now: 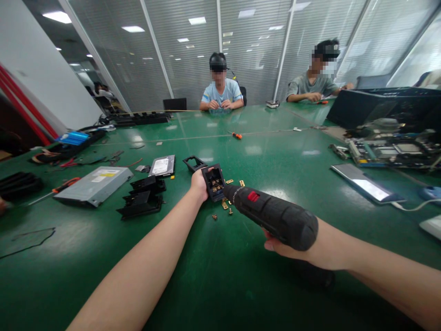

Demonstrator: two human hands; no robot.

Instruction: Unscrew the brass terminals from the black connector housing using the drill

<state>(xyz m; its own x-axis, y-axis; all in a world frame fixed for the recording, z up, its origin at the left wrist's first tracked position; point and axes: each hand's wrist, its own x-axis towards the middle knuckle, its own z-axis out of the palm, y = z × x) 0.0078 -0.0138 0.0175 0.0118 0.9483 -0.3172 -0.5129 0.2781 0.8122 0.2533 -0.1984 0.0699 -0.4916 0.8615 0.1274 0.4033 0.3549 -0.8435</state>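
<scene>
Gripped tight, right hand (292, 246) holds electric screwdriver (272, 215); left hand (200, 183) clasps small black housing (214, 182).

Two bare forearms enter from the near edge, one from the near left and one from the near right, each narrowing to a slim wrist. No sleeve covers either arm as far as the picture shows. The left hand (199, 183) and right hand (292, 246) are ungloved. No watch, ring or band shows on either wrist or on the visible fingers.
</scene>
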